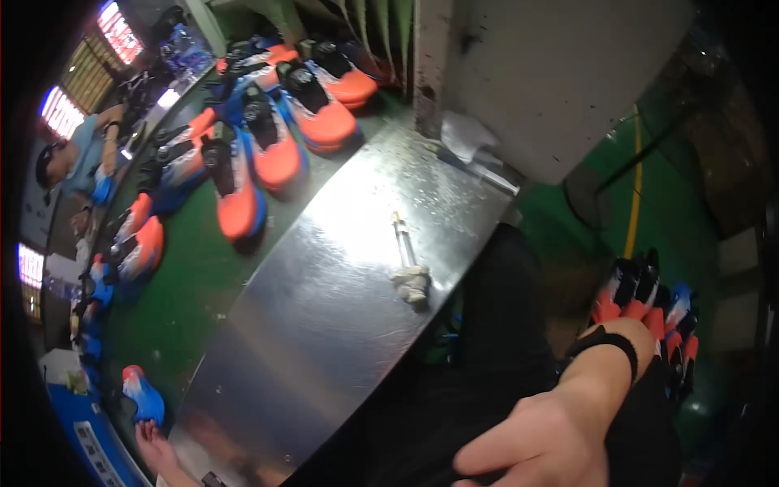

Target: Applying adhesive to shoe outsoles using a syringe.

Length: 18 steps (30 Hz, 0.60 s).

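My left hand [156,448] is at the lower left, palm partly turned up and fingers stretched out. Its fingertips are right by a blue shoe [144,396] with an orange end; whether they touch it I cannot tell. My right hand [540,438], with a black band at the wrist, hovers over my dark trousers at the lower right. Its visible fingers are apart, with nothing seen between them; the lower ones are cut off by the picture's edge. Between my hands lies a shiny metal tabletop [300,349]. On it rests a slim metal tool [406,260] with a brass-coloured tip and a bulky, wrapped end.
Several orange, white and blue shoes [237,195] stand on a green surface beyond the tabletop. More shoes [641,296] are at my right. A white panel [552,73] rises at the far end, near a crumpled white cloth [466,136]. Another person [81,154] is at the far left.
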Motion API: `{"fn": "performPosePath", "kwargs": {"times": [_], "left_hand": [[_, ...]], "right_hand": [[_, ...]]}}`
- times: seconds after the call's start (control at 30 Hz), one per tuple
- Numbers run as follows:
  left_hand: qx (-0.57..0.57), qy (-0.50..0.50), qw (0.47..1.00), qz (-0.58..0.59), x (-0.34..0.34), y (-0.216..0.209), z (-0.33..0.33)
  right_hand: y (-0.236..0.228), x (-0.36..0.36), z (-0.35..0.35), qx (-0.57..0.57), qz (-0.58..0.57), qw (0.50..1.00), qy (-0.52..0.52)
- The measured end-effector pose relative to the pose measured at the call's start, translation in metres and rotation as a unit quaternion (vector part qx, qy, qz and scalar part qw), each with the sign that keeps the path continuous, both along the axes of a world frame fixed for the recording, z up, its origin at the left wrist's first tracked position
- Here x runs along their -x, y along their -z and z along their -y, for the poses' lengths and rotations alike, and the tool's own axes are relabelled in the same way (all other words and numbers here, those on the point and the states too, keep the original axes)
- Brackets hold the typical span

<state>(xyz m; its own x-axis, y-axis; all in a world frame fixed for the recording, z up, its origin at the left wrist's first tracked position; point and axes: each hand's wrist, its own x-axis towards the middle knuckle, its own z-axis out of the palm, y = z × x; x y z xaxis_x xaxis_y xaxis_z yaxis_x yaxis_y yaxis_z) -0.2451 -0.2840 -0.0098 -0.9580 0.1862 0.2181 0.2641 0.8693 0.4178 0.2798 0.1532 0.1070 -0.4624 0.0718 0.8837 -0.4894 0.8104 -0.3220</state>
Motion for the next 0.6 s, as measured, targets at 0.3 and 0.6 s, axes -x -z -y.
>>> {"fn": "performPosePath", "kwargs": {"times": [0.3,0.6], "left_hand": [[-0.085,0.23,0.967,0.073,-0.095,-0.046,-0.095],[-0.379,0.29,0.794,0.376,-0.317,-0.028,-0.229]], "right_hand": [[0.022,-0.009,-0.018,-0.065,-0.108,0.992,0.006],[0.081,-0.021,-0.101,-0.093,0.253,0.944,0.192]]}}
